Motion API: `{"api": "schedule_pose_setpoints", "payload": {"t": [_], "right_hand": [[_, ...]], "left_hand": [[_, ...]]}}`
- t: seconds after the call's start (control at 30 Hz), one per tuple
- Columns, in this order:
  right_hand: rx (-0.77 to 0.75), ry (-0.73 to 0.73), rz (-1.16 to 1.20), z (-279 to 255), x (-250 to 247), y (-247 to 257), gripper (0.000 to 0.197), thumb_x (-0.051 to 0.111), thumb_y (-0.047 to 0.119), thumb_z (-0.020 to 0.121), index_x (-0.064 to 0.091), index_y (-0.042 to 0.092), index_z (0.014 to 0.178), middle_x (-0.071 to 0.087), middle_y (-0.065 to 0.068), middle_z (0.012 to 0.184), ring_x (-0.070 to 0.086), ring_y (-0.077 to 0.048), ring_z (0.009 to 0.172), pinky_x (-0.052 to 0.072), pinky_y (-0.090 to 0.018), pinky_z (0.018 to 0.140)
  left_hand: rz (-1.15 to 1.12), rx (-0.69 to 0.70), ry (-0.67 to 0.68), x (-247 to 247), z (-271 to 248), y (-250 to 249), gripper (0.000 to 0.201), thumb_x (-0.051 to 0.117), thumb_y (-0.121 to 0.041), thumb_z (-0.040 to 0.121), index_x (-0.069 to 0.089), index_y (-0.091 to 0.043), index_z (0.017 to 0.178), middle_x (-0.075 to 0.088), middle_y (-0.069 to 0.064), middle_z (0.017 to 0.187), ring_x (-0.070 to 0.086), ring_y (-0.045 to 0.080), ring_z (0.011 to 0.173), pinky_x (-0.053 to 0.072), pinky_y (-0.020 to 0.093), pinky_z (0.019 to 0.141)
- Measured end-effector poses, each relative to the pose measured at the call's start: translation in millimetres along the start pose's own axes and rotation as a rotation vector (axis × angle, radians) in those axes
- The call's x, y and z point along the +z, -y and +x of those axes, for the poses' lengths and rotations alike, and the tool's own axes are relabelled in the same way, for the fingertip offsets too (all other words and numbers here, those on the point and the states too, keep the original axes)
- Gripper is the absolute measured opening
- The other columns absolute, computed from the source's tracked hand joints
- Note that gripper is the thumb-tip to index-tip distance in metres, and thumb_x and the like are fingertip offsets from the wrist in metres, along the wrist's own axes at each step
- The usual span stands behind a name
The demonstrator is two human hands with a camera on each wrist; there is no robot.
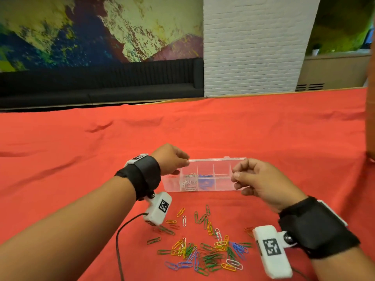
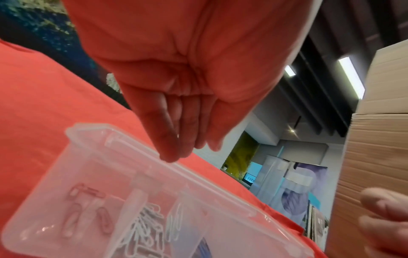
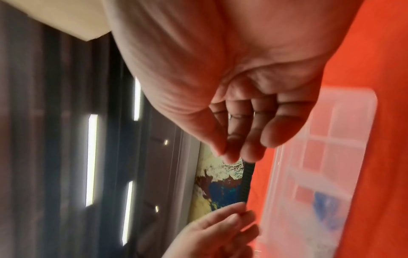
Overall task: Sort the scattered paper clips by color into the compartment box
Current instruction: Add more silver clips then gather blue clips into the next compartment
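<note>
A clear compartment box (image 1: 221,160) lies on the red cloth. It holds red clips (image 2: 75,209) at its left end, then white clips (image 1: 189,182), then blue clips (image 1: 206,181). My left hand (image 1: 182,163) hovers over the box's left end. Its fingers (image 2: 167,139) are straight and together, one tip touching the far rim. My right hand (image 1: 235,174) is at the box's right end with its thumb pressed to curled fingertips (image 3: 229,155). I cannot make out anything between them. Several loose clips (image 1: 205,250) in mixed colours lie scattered near me.
The red cloth (image 1: 81,149) covers the whole table, with open cloth left of and behind the box. A black cable (image 1: 121,230) trails from my left wrist. A brown cardboard object (image 1: 370,118) stands at the right edge. Beyond the table are a dark bench and a white brick pillar.
</note>
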State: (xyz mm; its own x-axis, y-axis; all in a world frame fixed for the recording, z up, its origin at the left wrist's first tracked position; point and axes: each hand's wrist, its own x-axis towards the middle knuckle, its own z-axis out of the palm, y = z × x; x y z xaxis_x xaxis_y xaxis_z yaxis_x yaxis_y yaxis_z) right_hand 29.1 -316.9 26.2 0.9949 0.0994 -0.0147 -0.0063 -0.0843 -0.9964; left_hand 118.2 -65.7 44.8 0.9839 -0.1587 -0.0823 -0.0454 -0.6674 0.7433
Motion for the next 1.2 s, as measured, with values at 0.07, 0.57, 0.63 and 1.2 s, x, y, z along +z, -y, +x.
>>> {"api": "schedule_pose_setpoints", "payload": {"t": [0.07,0.57,0.63,1.2], "right_hand": [[-0.038,0.069,-0.221,-9,-9,2,0.013,0.063,-0.002,0.087,0.06,0.01,0.087,0.068,-0.004,0.071,0.062,-0.014,0.062,0.046,-0.026,0.053],[-0.112,0.46,-1.257,-40,23,-28,0.019,0.058,0.027,0.084,0.064,0.029,0.102,0.063,0.011,0.079,0.054,-0.008,0.073,0.038,-0.02,0.061],[-0.128,0.435,-1.284,-36,31,-29,0.019,0.059,0.036,0.086,0.063,0.028,0.103,0.064,0.009,0.086,0.056,-0.013,0.08,0.044,-0.024,0.07],[0.113,0.427,-0.704,-23,33,-6,0.015,0.052,-0.002,0.086,0.05,0.013,0.085,0.07,-0.008,0.078,0.065,-0.014,0.062,0.051,-0.029,0.056]], "left_hand": [[0.083,0.105,-0.023,-2,-11,5,0.022,0.069,-0.008,0.085,0.074,-0.013,0.105,0.075,0.007,0.096,0.071,0.017,0.082,0.06,0.036,0.078],[0.875,0.514,0.267,28,-81,59,0.021,0.059,-0.029,0.08,0.074,-0.03,0.095,0.064,-0.007,0.099,0.058,0.019,0.097,0.05,0.034,0.08],[0.862,0.508,0.257,31,-82,60,0.019,0.056,-0.026,0.077,0.071,-0.027,0.089,0.063,-0.006,0.094,0.058,0.018,0.092,0.049,0.032,0.076],[-0.508,0.024,0.207,17,-108,48,0.008,0.046,-0.012,0.059,0.053,-0.007,0.058,0.064,0.017,0.063,0.054,0.022,0.05,0.038,0.022,0.043]]}}
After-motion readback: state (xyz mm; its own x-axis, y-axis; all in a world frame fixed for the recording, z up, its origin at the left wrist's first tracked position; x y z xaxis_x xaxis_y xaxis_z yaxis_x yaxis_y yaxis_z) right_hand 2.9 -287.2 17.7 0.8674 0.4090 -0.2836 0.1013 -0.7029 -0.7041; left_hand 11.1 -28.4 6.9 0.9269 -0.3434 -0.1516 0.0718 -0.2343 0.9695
